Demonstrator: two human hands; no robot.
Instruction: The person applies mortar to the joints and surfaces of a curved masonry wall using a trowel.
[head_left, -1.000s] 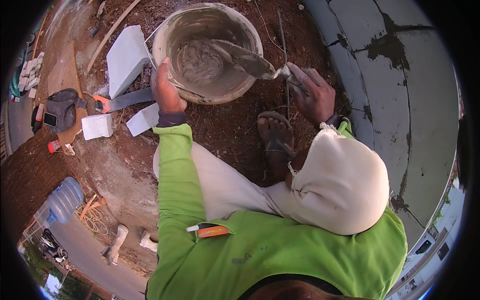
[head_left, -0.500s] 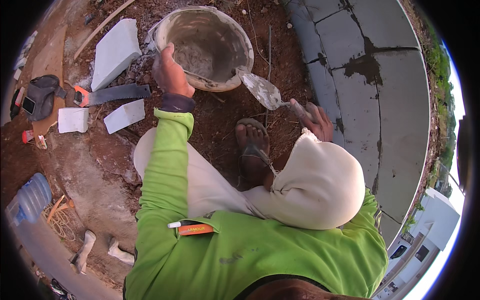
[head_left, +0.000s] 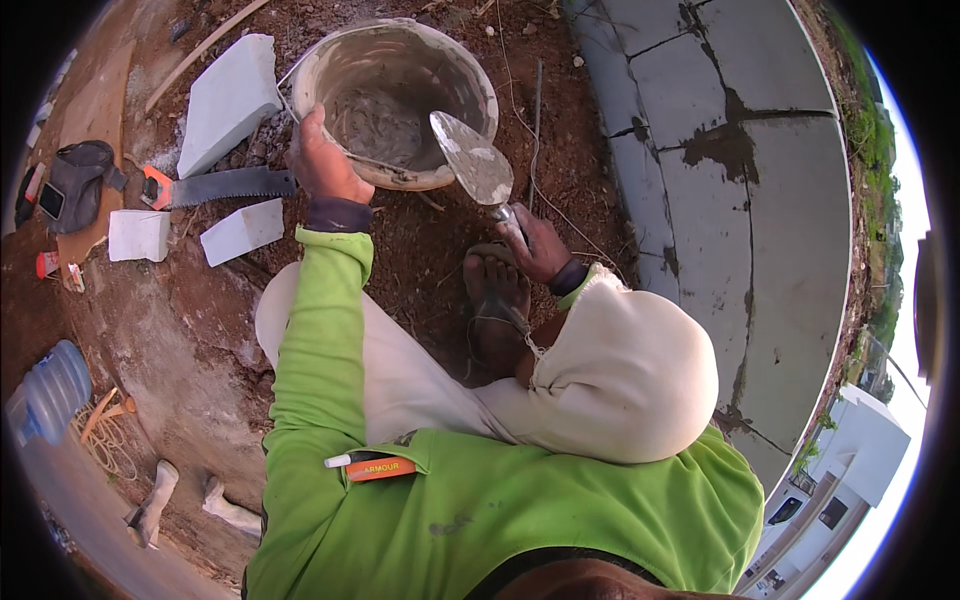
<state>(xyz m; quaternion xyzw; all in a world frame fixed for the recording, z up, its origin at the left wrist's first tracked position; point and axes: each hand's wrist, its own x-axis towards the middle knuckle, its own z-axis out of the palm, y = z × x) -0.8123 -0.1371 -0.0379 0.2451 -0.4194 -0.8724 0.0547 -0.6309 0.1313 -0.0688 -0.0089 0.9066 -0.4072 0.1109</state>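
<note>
My left hand [head_left: 328, 160] is closed on the near left rim of a round bucket [head_left: 398, 176], thumb over the edge. Wet grey mortar [head_left: 378, 125] lies in the bottom and smears its inner wall. In my right hand [head_left: 540, 246] is the handle of a pointed trowel [head_left: 478, 162]. Its blade, patched with mortar, reaches over the bucket's near right rim, tip toward the inside. Whether the blade touches the rim I cannot tell.
Left of the bucket lie white blocks [head_left: 228, 105], a handsaw [head_left: 225, 187] and a dark bag [head_left: 82, 185]. A grey block wall [head_left: 795, 200] with mortar-stained joints rises on the right. A water jug [head_left: 52, 390] and coiled rope [head_left: 105, 440] lie at lower left.
My right hand has moved left, away from the wall, bringing the trowel over the bucket's rim with its blade turned toward the inside. My left hand still holds the bucket.
</note>
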